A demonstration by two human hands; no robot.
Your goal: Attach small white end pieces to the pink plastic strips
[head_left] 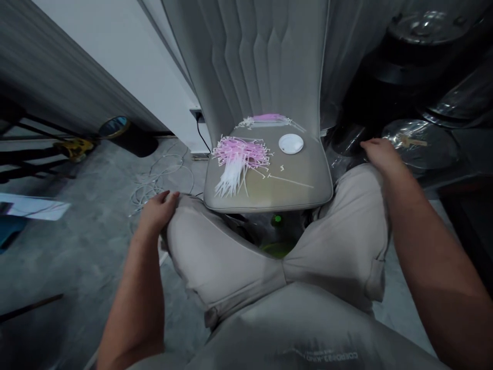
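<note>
My left hand (pixel 158 209) rests on the outer side of my left knee, its visible fingers laid along the trouser cloth. On the other side, my right hand (pixel 381 153) lies over my right knee with its fingers stretched forward. Neither hand holds anything that I can see. Between my knees is the seat of a grey padded chair (pixel 269 198). A heap of thin pink and white plastic sticks (pixel 241 156) with small crosswise ends lies on it. Behind is a second pink and white bundle (pixel 269 119). A round white lid (pixel 291 144) lies right of the heap, near one loose stick (pixel 290 181).
A dark cylindrical bin (pixel 131 136) lies tilted on the left floor, near coiled white cable (pixel 162 177). A black plug (pixel 198 116) sits in the wall socket. Plastic-wrapped round items (pixel 419 141) stand at right. A green-capped bottle (pixel 277 220) is under the chair.
</note>
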